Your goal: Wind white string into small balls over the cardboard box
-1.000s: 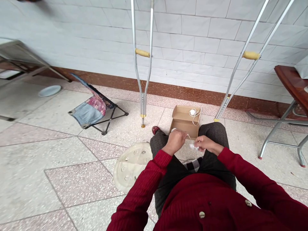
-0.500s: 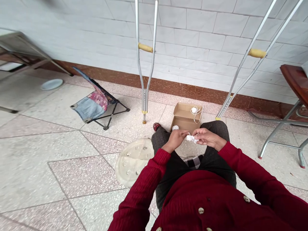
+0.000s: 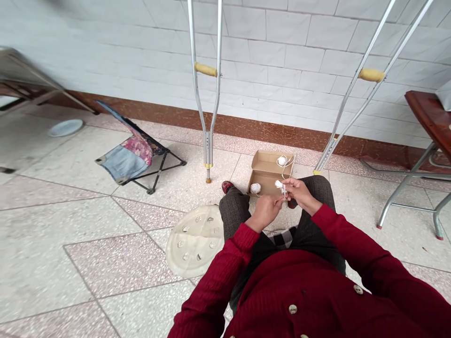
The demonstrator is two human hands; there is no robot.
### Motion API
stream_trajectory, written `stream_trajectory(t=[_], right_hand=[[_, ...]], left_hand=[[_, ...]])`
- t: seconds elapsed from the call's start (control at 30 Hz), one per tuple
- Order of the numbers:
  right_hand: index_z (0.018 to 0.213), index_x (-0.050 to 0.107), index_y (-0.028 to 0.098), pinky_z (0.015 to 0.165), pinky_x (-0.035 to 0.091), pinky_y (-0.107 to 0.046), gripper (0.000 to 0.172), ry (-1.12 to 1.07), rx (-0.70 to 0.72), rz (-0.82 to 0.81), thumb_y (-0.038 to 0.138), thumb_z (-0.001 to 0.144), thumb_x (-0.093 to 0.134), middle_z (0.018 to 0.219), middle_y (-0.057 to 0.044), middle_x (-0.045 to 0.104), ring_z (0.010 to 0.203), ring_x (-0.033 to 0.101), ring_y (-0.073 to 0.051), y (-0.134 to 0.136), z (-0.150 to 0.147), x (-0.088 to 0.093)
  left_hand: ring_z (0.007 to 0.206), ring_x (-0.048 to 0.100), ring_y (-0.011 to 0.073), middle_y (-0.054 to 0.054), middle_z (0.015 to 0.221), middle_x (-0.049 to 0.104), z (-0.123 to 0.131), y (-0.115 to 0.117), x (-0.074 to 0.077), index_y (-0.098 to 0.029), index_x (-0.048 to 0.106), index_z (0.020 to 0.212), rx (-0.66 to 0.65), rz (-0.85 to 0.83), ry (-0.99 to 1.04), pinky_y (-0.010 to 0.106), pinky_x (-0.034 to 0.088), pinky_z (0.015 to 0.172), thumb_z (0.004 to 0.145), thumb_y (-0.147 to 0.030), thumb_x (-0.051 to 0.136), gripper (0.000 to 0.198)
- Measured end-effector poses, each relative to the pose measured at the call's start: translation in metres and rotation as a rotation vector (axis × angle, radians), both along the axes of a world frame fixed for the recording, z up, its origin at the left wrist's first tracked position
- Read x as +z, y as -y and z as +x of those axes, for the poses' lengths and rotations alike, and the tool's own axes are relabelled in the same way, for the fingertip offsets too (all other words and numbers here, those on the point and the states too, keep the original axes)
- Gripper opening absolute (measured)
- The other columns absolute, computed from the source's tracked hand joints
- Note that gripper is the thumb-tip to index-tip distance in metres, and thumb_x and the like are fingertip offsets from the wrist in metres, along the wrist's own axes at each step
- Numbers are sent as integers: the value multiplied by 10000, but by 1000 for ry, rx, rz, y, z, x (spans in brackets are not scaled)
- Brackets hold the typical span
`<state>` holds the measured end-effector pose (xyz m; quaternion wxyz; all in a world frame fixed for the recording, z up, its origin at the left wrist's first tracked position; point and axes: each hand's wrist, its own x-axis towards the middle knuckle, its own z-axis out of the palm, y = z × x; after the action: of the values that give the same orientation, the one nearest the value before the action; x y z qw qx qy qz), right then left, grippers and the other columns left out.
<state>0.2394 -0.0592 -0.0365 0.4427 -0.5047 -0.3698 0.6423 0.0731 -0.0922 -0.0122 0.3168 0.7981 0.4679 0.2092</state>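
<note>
I sit with both hands raised over my knees. My right hand (image 3: 299,191) pinches a small white piece (image 3: 280,185) with a thin white thread hanging from it. My left hand (image 3: 267,210) is closed just below, its fingertips on that thread. Just beyond my hands an open cardboard box (image 3: 269,172) lies on the floor. It holds a white ball of thread (image 3: 282,161) at the back and another white ball (image 3: 255,188) at its front left corner.
A round pale tray (image 3: 193,239) with several small pieces lies by my left knee. Two crutches (image 3: 207,94) (image 3: 355,89) lean on the tiled wall. A folding stool (image 3: 136,152) stands left, a white plate (image 3: 66,127) farther left, a metal-legged table (image 3: 426,117) right.
My hands have risen and shifted forward; the white piece went from between both hands into my right fingertips, and my left hand dropped a little below it.
</note>
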Motion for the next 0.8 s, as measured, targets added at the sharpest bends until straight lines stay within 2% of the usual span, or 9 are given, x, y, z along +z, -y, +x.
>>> stream_trajectory(t=[0.1, 0.17, 0.3, 0.4, 0.5, 0.63, 0.73, 0.8], right_hand=[[886, 647, 153, 427, 411, -183, 393, -169, 55, -69, 335, 595, 839, 674, 0, 646, 490, 545, -73, 6, 3, 12], [909, 665, 144, 446, 402, -174, 384, -240, 112, -121, 301, 610, 849, 712, -14, 661, 505, 536, -60, 11, 7, 20], [945, 667, 144, 457, 393, -164, 380, -328, 239, -192, 262, 632, 848, 725, -7, 660, 517, 534, -53, 23, 11, 35], [972, 660, 131, 437, 383, -166, 369, -316, 407, -180, 292, 681, 820, 748, -24, 666, 524, 549, -65, 33, 11, 40], [973, 643, 127, 428, 397, -174, 360, -256, 519, -135, 307, 703, 800, 702, -10, 645, 520, 563, -80, 39, 13, 39], [887, 623, 135, 398, 420, -182, 330, -43, 528, -106, 287, 661, 809, 630, 18, 625, 468, 556, -84, 36, 17, 28], [808, 598, 146, 350, 415, -185, 318, 126, 401, -84, 263, 606, 814, 547, 37, 596, 404, 530, -86, 28, 18, 14], [782, 562, 164, 328, 406, -184, 337, 162, 243, -65, 245, 571, 813, 511, 54, 573, 374, 521, -88, 22, 16, 5]], left_hand=[[591, 548, 123, -5, 616, 638, -9, 4, -10, -167, 679, 680, 79, -107, 85, 228, 359, 615, 943, -316, 485, 359], [597, 537, 120, -9, 612, 628, -17, 5, -17, -156, 658, 645, 95, -146, 134, 223, 364, 622, 936, -331, 488, 380], [660, 561, 133, 6, 677, 656, -25, 4, -29, -136, 682, 696, 24, -223, 214, 227, 402, 679, 923, -352, 493, 366], [633, 550, 127, 9, 656, 647, -24, -7, -31, -124, 675, 669, -9, -243, 182, 223, 391, 651, 903, -288, 499, 335], [636, 557, 125, 9, 663, 649, -21, -28, -17, -136, 682, 692, -71, -156, 126, 220, 374, 632, 904, -229, 475, 310], [719, 600, 180, 51, 691, 674, -9, -50, 18, -162, 703, 719, -129, 54, -113, 266, 392, 704, 895, -252, 535, 259], [781, 612, 232, 99, 686, 669, 3, -49, 39, -149, 706, 703, -165, 198, -319, 320, 399, 779, 891, -254, 554, 264], [783, 616, 242, 121, 705, 672, 8, -41, 43, -133, 712, 731, -185, 239, -378, 339, 399, 794, 911, -249, 523, 286]])
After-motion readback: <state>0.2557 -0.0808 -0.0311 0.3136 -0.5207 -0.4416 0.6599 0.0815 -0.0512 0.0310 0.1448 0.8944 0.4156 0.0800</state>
